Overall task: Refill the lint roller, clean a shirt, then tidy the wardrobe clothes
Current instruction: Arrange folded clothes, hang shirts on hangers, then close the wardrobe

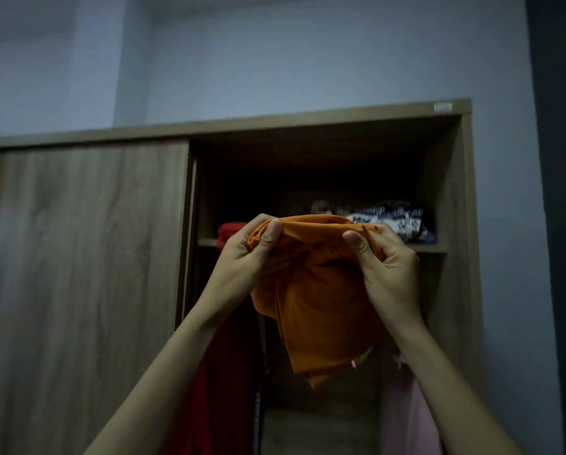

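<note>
Light is dim throughout.

- Wall (275, 60): blue-grey, fills the frame from 10 to 2 o'clock.
- Wardrobe (455, 192): wood grain, spans the middle band. The sliding door (88, 257) covers the half toward 9 o'clock; the half toward 3 o'clock stands open.
- Hanging below the shelf: a red garment (222, 389) at 7 o'clock and a pink garment (406, 405) at 5 o'clock. Both are cut off by the bottom edge.
- Orange garment (321, 300): at frame centre, held in the air in front of the shelf (429, 247), not resting on it. It is bunched, with the loose end dangling toward 6 o'clock.
- Left grip (252, 254): clenched on the garment's top edge at its 9 o'clock end, thumb over the front.
- Right grip (386, 267): pinches the same edge at its 3 o'clock end.
- On the shelf: a red folded stack (230, 231) toward 9 o'clock and a patterned stack (393, 218) toward 2 o'clock.

Progress (judgement): this looks like the final wardrobe-tidying stage. No lint roller is in view, so the refill and the shirt cleaning cannot be checked. Folding and stowing the orange piece remain to be done.

Hidden or unclear:
- The middle of the shelf is behind the garment, and the back of the compartment is black.
- The fingers are behind the cloth.
- I cannot tell whether the orange piece is the cleaned shirt.
- The label (442, 107) at 1 o'clock is unreadable.
</note>
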### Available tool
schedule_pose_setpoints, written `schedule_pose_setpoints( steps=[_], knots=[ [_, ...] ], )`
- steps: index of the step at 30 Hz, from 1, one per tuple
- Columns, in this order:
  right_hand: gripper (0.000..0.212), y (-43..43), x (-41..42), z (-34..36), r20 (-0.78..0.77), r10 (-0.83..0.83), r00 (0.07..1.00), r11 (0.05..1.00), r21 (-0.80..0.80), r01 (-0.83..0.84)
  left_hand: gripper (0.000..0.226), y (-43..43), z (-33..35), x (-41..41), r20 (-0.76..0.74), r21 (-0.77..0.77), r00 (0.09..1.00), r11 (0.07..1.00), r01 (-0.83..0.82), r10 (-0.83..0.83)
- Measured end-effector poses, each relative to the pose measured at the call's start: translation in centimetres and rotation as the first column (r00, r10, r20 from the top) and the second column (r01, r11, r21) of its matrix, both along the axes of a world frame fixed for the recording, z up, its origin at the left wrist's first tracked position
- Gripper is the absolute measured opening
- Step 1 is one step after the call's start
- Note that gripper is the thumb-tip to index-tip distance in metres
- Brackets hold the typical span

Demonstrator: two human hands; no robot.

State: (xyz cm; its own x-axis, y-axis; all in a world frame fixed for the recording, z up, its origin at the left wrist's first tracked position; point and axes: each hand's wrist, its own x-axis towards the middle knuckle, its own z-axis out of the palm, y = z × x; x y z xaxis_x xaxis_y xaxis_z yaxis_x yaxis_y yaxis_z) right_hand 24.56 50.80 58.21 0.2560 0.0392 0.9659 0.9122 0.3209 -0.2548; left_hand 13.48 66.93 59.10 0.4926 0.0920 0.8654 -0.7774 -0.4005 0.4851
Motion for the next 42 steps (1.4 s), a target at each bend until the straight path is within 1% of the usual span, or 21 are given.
schedule_pose_setpoints(
  steps=[2, 6, 8, 10, 13, 15, 17, 19, 21, 23, 24, 25, 26, 28, 30, 32, 34, 37, 38, 40, 42],
  knots=[
    [0.018, -0.1, -0.2, -3.0, -0.054, 0.005, 0.999, 1.0, -0.009, -0.005, 0.022, 0.0, -2.9, -0.1, -0.047, -0.021, 0.998, 0.999, -0.042, 0.041],
    [0.014, -0.1, -0.6, -9.1, -0.151, -0.044, 0.987, 0.999, -0.039, 0.038, 0.023, 0.0, -9.0, -0.7, -0.148, -0.044, 0.983, 0.993, -0.112, 0.104],
    [0.014, 0.0, -0.9, -12.0, -0.2, -0.07, 0.977, 0.996, -0.06, 0.059, 0.024, -0.1, -11.8, -1.2, -0.201, -0.064, 0.976, 0.993, -0.103, 0.089],
    [0.018, 0.2, -1.2, -14.6, -0.247, -0.085, 0.965, 0.995, -0.072, 0.069, 0.029, -0.1, -14.4, -1.6, -0.253, -0.081, 0.966, 0.993, -0.08, 0.058],
    [0.022, 0.6, -1.6, -17.7, -0.29, -0.116, 0.95, 0.992, -0.09, 0.093, 0.036, 0.4, -17.9, -1.8, -0.321, -0.147, 0.947, 0.988, -0.056, 0.006],
    [0.021, 0.8, -2.0, -19.7, -0.319, -0.15, 0.936, 0.985, -0.126, 0.115, 0.035, 0.7, -20.1, -1.7, -0.376, -0.208, 0.926, 0.977, -0.046, -0.037],
    [0.021, 0.9, -2.2, -21.5, -0.349, -0.18, 0.92, 0.978, -0.161, 0.13, 0.031, 1.2, -22.1, -1.5, -0.417, -0.22, 0.908, 0.973, -0.063, -0.036],
    [0.02, 1.1, -2.3, -23.1, -0.379, -0.207, 0.902, 0.972, -0.188, 0.144, 0.026, 1.7, -23.8, -1.2, -0.439, -0.172, 0.898, 0.979, -0.113, 0.026],
    [0.021, 1.2, -2.3, -24.3, -0.407, -0.222, 0.886, 0.968, -0.198, 0.152, 0.025, 2.5, -25.3, -0.7, -0.394, -0.026, 0.896, 0.972, -0.235, 0.206],
    [0.02, 1.3, -2.2, -24.9, -0.45, -0.219, 0.865, 0.97, -0.199, 0.142, 0.029, 3.3, -26.5, -0.2, -0.27, 0.159, 0.868, 0.908, -0.388, 0.418],
    [0.019, 1.4, -2.2, -25.1, -0.472, -0.211, 0.856, 0.971, -0.198, 0.131, 0.032, 3.6, -27.1, 0.0, -0.226, 0.215, 0.842, 0.868, -0.447, 0.49],
    [0.019, 1.4, -2.1, -25.2, -0.491, -0.202, 0.848, 0.973, -0.195, 0.119, 0.034, 3.8, -27.6, 0.3, -0.215, 0.236, 0.819, 0.842, -0.485, 0.532],
    [0.02, 1.4, -1.9, -25.4, -0.505, -0.196, 0.84, 0.975, -0.194, 0.111, 0.035, 3.9, -28.0, 0.5, -0.232, 0.23, 0.805, 0.835, -0.5, 0.546],
    [0.026, 1.5, -1.6, -25.4, -0.527, -0.191, 0.828, 0.976, -0.194, 0.102, 0.024, 4.1, -28.8, 1.2, -0.294, 0.181, 0.82, 0.871, -0.456, 0.491],
    [0.03, 1.7, -1.3, -25.5, -0.564, -0.176, 0.807, 0.979, -0.184, 0.085, 0.012, 4.1, -29.1, 1.8, -0.376, 0.061, 0.866, 0.942, -0.331, 0.329],
    [0.035, 2.0, -1.1, -25.6, -0.615, -0.144, 0.776, 0.986, -0.156, 0.06, 0.009, 3.6, -28.6, 2.0, -0.441, -0.074, 0.884, 0.976, -0.205, 0.152],
    [0.04, 2.2, -0.9, -25.7, -0.664, -0.105, 0.74, 0.993, -0.111, 0.041, 0.015, 3.1, -27.9, 2.2, -0.479, -0.162, 0.873, 0.969, -0.186, 0.088],
    [0.047, 2.1, -0.4, -25.7, -0.738, -0.069, 0.672, 0.997, -0.079, 0.015, 0.017, 2.7, -26.7, 2.5, -0.566, -0.297, 0.825, 0.934, -0.2, -0.003],
    [0.048, 1.9, 0.0, -25.7, -0.749, -0.067, 0.659, 0.997, -0.077, 0.013, 0.018, 2.8, -26.4, 2.6, -0.586, -0.321, 0.81, 0.924, -0.208, -0.021],
    [0.049, 1.4, 0.7, -25.9, -0.744, -0.083, 0.663, 0.995, -0.1, 0.012, 0.021, 2.9, -25.9, 2.7, -0.597, -0.362, 0.801, 0.906, -0.219, -0.044],
    [0.049, 0.8, 1.4, -26.5, -0.72, -0.112, 0.685, 0.99, -0.144, 0.011, 0.021, 3.1, -25.7, 2.8, -0.598, -0.416, 0.797, 0.883, -0.217, -0.086]
  ],
)
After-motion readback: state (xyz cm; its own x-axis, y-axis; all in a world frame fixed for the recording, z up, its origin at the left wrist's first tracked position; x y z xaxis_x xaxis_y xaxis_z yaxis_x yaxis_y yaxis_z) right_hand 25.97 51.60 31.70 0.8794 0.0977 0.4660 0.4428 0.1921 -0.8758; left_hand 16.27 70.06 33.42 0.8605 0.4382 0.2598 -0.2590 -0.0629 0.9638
